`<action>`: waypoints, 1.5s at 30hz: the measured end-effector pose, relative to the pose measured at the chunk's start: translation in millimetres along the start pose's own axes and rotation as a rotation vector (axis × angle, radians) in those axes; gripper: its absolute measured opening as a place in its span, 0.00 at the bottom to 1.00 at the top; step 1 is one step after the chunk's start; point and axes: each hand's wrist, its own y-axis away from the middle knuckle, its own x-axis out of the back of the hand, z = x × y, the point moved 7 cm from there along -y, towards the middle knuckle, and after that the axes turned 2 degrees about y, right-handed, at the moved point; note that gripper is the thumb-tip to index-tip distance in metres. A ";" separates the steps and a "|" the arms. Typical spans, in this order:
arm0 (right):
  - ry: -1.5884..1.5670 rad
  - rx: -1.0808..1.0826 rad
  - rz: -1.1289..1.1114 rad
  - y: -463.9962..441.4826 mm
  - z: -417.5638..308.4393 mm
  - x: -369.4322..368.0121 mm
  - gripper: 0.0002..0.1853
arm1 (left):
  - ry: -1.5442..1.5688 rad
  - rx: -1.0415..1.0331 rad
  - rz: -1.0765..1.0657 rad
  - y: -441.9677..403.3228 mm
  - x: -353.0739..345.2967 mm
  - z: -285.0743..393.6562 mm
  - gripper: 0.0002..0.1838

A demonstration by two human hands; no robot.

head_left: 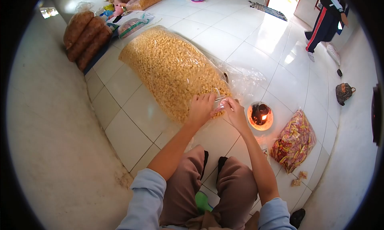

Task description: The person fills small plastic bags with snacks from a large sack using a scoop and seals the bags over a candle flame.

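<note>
My left hand (pixel 201 108) and my right hand (pixel 235 112) are close together over the near end of a large clear sack of small yellow puffed snacks (pixel 172 66). Between them is a small clear plastic bag (pixel 219 103), pinched by the fingers of both hands. Its contents are too small to make out. Just right of my right hand, a lit flame lamp (pixel 263 108) stands in a round bowl (pixel 253 122). Further right lies a clear bag full of small red and yellow packets (pixel 294 142).
Two small filled packets (pixel 296 182) lie near the packet bag. Brown sacks (pixel 86 38) lean on the left wall. Another person (pixel 328 20) is at the right, and someone sits at the back left. A mat (pixel 268 10) lies by the doorway; a small brown bag (pixel 344 93) is by the wall.
</note>
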 end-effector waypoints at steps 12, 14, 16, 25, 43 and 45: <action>-0.257 0.010 -0.109 -6.9 5.6 -14.9 0.12 | 0.241 0.011 0.003 3.8 -9.1 -20.8 0.19; -0.262 0.018 -0.055 -12.5 16.4 -15.9 0.13 | 0.276 0.045 0.001 9.7 -19.4 -32.7 0.19; -0.262 0.023 -0.005 -18.9 30.6 -17.2 0.13 | 0.313 0.084 -0.001 20.0 -35.4 -44.8 0.18; -0.187 -0.210 0.057 -56.7 171.4 -56.2 0.11 | 0.485 0.505 -0.166 69.8 -133.8 -97.8 0.20; 0.190 -0.275 0.045 -75.4 219.2 -107.9 0.33 | 0.561 0.737 -0.169 106.1 -175.3 -124.5 0.24; 0.294 -0.108 0.045 -71.9 200.5 -97.9 0.31 | 0.523 0.728 -0.122 106.5 -171.8 -126.3 0.24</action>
